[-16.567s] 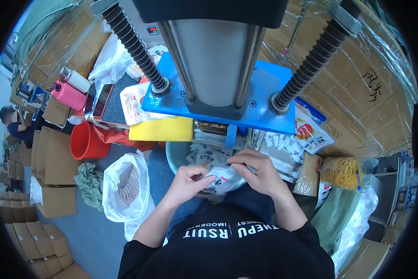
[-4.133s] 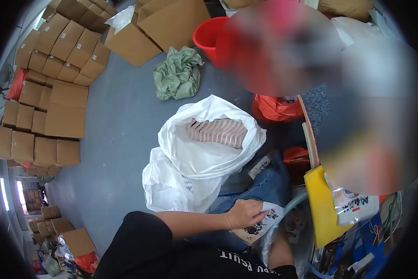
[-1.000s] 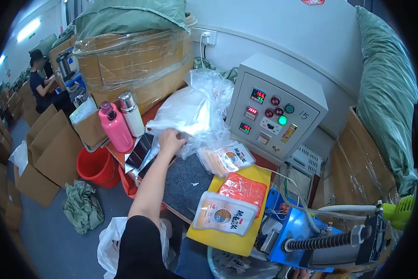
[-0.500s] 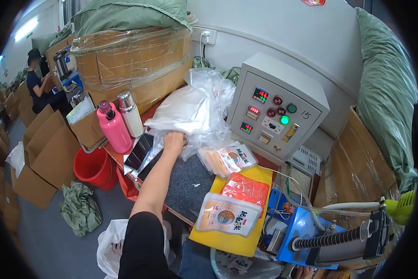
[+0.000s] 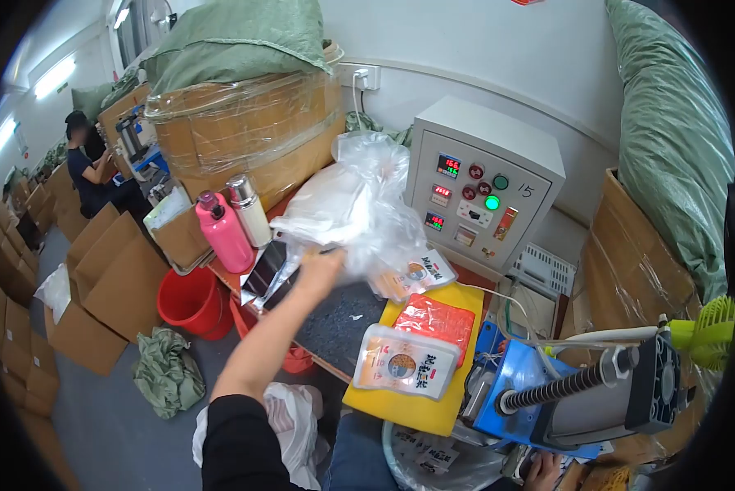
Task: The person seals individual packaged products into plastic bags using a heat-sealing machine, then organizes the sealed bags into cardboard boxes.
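My left hand (image 5: 322,272) reaches over the work table to the near edge of a crumpled clear plastic bag (image 5: 359,200). Its fingers look closed on the plastic, though motion smears them. Low at the right, my right hand (image 5: 541,472) is partly hidden below a blue press machine (image 5: 519,393); its fingers are curled, and what they hold cannot be made out. Between the hands, a printed pouch (image 5: 408,364) lies on a yellow sheet (image 5: 404,412), overlapping a red packet (image 5: 438,321). More printed pouches (image 5: 400,285) are stacked just beyond.
A grey control box (image 5: 482,188) with lit displays stands at the back. Left of the bag are a pink bottle (image 5: 224,237), a steel-topped flask (image 5: 250,214) and a phone (image 5: 265,268). A red bucket (image 5: 194,303) and cartons stand on the floor. Another person (image 5: 97,168) sits far left.
My left hand has drawn slightly nearer along the bag's front edge, and the plastic there has shifted with it. The camera view has turned a little; my right hand shows more.
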Demonstrator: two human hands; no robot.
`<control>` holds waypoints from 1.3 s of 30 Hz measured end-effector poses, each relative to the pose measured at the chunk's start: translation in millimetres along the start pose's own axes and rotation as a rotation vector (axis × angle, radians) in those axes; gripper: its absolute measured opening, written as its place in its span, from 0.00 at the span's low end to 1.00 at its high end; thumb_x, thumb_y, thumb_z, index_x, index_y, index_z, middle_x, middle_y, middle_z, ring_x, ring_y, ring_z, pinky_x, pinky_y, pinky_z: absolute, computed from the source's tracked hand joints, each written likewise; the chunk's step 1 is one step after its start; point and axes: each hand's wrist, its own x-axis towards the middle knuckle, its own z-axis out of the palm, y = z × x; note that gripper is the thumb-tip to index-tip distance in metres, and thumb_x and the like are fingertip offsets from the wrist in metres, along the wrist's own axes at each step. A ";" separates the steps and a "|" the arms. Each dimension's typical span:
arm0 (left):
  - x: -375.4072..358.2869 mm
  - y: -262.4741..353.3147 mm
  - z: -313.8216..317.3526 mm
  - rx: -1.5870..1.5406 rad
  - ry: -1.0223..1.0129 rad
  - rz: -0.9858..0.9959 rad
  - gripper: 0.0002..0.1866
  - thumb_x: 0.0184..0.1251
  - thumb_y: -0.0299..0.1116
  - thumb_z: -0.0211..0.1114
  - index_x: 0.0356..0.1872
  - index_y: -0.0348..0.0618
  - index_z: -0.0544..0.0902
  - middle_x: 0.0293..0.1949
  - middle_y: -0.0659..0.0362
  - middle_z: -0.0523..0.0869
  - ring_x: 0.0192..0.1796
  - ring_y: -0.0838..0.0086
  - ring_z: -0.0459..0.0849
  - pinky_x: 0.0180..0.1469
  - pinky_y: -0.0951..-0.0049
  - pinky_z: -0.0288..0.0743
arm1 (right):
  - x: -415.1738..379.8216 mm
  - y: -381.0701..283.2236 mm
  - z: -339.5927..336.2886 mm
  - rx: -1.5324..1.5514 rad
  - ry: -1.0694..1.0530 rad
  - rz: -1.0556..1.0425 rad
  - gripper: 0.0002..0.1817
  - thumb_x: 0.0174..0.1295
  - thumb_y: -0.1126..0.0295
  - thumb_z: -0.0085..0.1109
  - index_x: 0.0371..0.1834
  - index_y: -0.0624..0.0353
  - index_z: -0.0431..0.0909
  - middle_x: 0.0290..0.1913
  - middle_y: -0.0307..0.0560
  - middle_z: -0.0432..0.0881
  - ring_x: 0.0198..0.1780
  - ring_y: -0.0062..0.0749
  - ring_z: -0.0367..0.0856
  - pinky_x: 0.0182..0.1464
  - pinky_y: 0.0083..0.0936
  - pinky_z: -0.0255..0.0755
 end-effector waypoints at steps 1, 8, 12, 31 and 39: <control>-12.9 21.5 2.2 -0.039 -0.092 -0.103 0.23 0.54 0.31 0.64 0.54 0.45 0.73 0.40 0.45 0.83 0.46 0.51 0.83 0.44 0.52 0.78 | -0.9 -2.7 -0.7 0.005 -0.004 -0.011 0.17 0.69 0.59 0.48 0.49 0.59 0.79 0.46 0.65 0.80 0.43 0.61 0.79 0.44 0.47 0.72; -11.7 95.1 26.6 0.005 0.141 -0.429 0.27 0.57 0.32 0.61 0.61 0.43 0.71 0.57 0.49 0.74 0.57 0.50 0.76 0.56 0.48 0.68 | 2.4 -10.2 -6.2 0.175 0.089 -0.133 0.15 0.68 0.61 0.49 0.49 0.59 0.78 0.48 0.61 0.77 0.45 0.62 0.77 0.46 0.46 0.71; 26.7 73.0 0.8 -0.099 0.077 -0.352 0.20 0.52 0.35 0.64 0.49 0.49 0.78 0.45 0.50 0.83 0.45 0.50 0.84 0.49 0.47 0.75 | 1.7 -6.2 -3.4 0.195 0.132 -0.169 0.14 0.68 0.63 0.49 0.48 0.59 0.78 0.47 0.61 0.76 0.43 0.61 0.76 0.45 0.45 0.71; 42.1 49.6 36.2 -0.316 0.006 -0.114 0.15 0.59 0.33 0.61 0.48 0.46 0.81 0.40 0.45 0.86 0.44 0.52 0.86 0.50 0.53 0.77 | 0.3 -14.6 -9.2 0.188 0.121 -0.148 0.13 0.67 0.63 0.51 0.47 0.59 0.79 0.49 0.62 0.74 0.45 0.61 0.76 0.45 0.45 0.71; 40.0 48.0 11.7 -0.010 0.116 -0.123 0.09 0.57 0.33 0.60 0.24 0.43 0.86 0.28 0.49 0.87 0.34 0.58 0.89 0.37 0.56 0.81 | 1.2 -9.0 -7.9 0.171 0.048 -0.080 0.18 0.68 0.58 0.51 0.51 0.60 0.79 0.53 0.64 0.75 0.53 0.60 0.72 0.57 0.46 0.66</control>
